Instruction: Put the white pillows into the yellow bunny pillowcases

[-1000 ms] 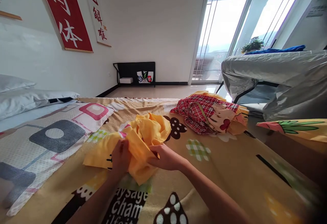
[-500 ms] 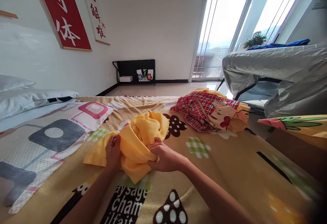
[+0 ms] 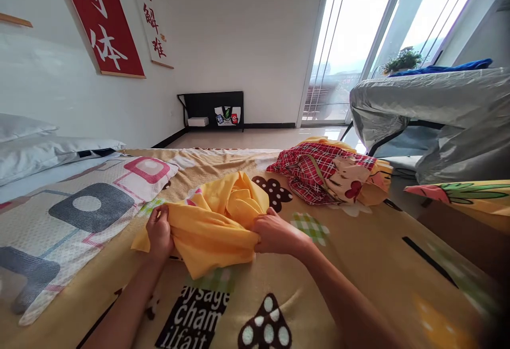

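Observation:
A bunched yellow cloth (image 3: 215, 232) lies on the patterned tan blanket (image 3: 338, 285) in front of me, its edge drawn taut between my hands. My left hand (image 3: 160, 235) grips its left end, with fingers closed on the fabric. At the right end, my right hand (image 3: 279, 233) is closed round another part of the edge. Folds heap up behind the stretched edge, with a small pink mark showing at the upper left. What kind of cloth item it is, I cannot tell.
Beyond my right hand lies a heap of red plaid and yellow cloth (image 3: 314, 171). A patterned pillow (image 3: 91, 205) is at the left, with white pillows (image 3: 59, 152) behind. Yellow printed cloth (image 3: 462, 195) lies at the right edge, near a plastic-covered piece of furniture (image 3: 438, 94).
My hands have moved apart, the left one leftward and the right one rightward. The yellow cloth's near edge is now stretched wider between them.

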Action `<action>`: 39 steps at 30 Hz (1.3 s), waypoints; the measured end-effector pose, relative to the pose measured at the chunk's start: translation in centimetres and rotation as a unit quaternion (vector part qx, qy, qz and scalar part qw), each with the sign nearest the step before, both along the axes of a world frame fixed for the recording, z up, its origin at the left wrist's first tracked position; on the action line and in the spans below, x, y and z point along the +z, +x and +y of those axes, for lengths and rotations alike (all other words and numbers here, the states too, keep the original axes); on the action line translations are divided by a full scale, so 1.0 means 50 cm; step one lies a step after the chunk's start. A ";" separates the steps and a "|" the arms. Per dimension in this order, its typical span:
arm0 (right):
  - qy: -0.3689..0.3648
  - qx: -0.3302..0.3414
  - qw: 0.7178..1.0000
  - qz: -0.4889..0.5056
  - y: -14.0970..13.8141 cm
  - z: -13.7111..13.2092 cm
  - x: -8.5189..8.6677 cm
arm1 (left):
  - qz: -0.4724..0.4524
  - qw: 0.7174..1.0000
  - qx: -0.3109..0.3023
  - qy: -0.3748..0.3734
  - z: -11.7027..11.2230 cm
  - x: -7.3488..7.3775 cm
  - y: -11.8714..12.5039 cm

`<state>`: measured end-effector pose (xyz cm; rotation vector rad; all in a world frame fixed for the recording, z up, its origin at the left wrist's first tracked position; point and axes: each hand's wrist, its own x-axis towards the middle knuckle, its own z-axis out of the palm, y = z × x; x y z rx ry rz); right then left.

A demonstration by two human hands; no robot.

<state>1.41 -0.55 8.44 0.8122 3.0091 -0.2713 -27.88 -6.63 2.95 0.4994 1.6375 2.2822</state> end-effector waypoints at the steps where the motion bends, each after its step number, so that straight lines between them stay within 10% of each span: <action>1: 0.005 -0.015 1.000 0.008 0.007 0.004 0.005 | 0.008 1.000 0.011 0.003 -0.001 0.004 -0.008; 9: 0.200 -0.099 0.947 0.232 0.023 0.026 0.012 | 0.205 0.972 0.097 -0.061 -0.022 0.016 -0.044; 14: 0.353 -0.067 0.847 0.392 -0.007 0.015 -0.005 | 0.641 0.754 0.138 -0.044 -0.051 0.013 0.040; 18: 0.348 0.041 0.826 0.440 -0.034 -0.020 -0.010 | 0.719 0.692 -0.063 0.011 -0.080 0.012 0.110; 22: 0.275 0.109 0.841 0.452 -0.059 -0.058 -0.015 | 0.625 0.702 -0.326 -0.103 -0.085 0.014 0.139; 26: 0.237 0.096 0.882 0.397 -0.065 -0.050 -0.032 | 0.568 0.666 -0.435 -0.211 -0.077 0.014 0.150; 29: 0.202 0.041 0.911 0.357 -0.051 -0.008 -0.049 | 0.576 0.680 -0.418 -0.177 -0.074 0.012 0.151; 33: 0.075 -0.070 0.943 0.317 -0.022 0.049 -0.068 | 0.518 0.775 -0.349 -0.097 -0.067 0.010 0.141; 39: -0.003 -0.006 0.987 0.159 -0.030 0.051 -0.111 | 0.305 0.903 -0.295 -0.071 -0.058 0.009 0.118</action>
